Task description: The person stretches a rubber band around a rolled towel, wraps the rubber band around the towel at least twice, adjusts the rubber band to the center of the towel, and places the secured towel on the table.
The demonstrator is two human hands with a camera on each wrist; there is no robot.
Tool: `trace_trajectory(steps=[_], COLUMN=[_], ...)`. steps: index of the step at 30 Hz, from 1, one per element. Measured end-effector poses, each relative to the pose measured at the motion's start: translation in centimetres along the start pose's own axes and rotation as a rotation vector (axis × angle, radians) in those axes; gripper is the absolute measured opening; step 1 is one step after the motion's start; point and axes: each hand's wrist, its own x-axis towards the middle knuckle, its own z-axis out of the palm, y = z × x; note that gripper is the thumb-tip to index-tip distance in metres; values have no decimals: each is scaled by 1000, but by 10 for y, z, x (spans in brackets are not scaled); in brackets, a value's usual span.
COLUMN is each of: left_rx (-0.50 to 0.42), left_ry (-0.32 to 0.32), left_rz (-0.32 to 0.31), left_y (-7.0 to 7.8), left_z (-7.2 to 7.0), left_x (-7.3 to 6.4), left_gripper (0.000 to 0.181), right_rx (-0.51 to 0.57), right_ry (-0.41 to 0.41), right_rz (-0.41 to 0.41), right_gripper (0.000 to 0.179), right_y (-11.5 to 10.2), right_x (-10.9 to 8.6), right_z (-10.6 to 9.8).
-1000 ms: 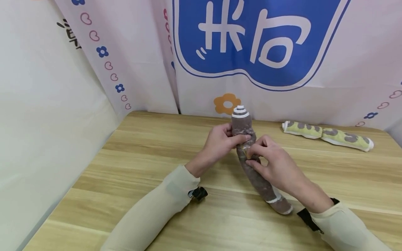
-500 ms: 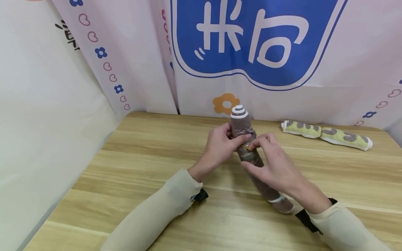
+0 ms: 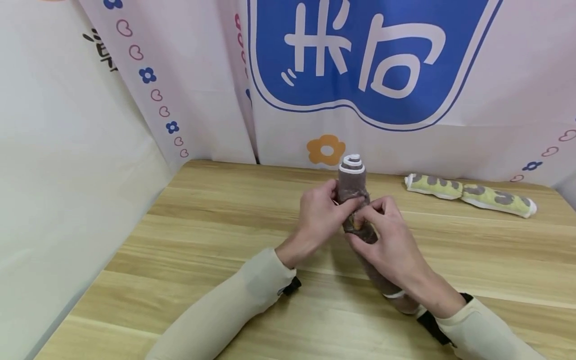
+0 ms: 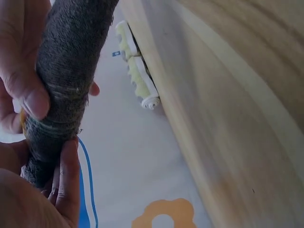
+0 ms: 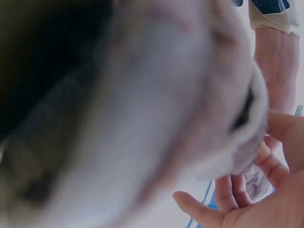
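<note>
A rolled brown towel (image 3: 352, 184) with a white spiral edge at its far end slants across the middle of the head view. My left hand (image 3: 317, 212) grips its upper half, thumb across the front. Lower down, my right hand (image 3: 396, 242) pinches a thin yellow rubber band (image 4: 23, 119) at the towel's narrowed middle, its thumb against the roll. Fingers cover most of the band. In the left wrist view the towel (image 4: 76, 42) is seen close up between both hands. A large blurred part of the roll fills much of the right wrist view.
Another rolled towel (image 3: 470, 195), yellow-green with grey patches and cinched at its middle, lies at the back right of the wooden table (image 3: 202, 220). A printed cloth backdrop (image 3: 288, 135) hangs along the table's back edge.
The towel's far end has shifted slightly right, and my left hand has moved with it. My right fingers have drawn back toward me along the roll with the rubber band.
</note>
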Motion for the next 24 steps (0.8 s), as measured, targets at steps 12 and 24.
trace_trajectory(steps=[12,24], left_rx=[-535,-720], left_ry=[-225,-400], left_rz=[-207,-267], left_y=[-27,-39], left_z=[-8,-15], left_x=[15,25], left_gripper=[36,47], right_rx=[115,341], right_ry=[-38,-115], right_rz=[57,81], right_gripper=[27,21], right_y=[15,26], right_x=[8,12], right_z=[-11,-15])
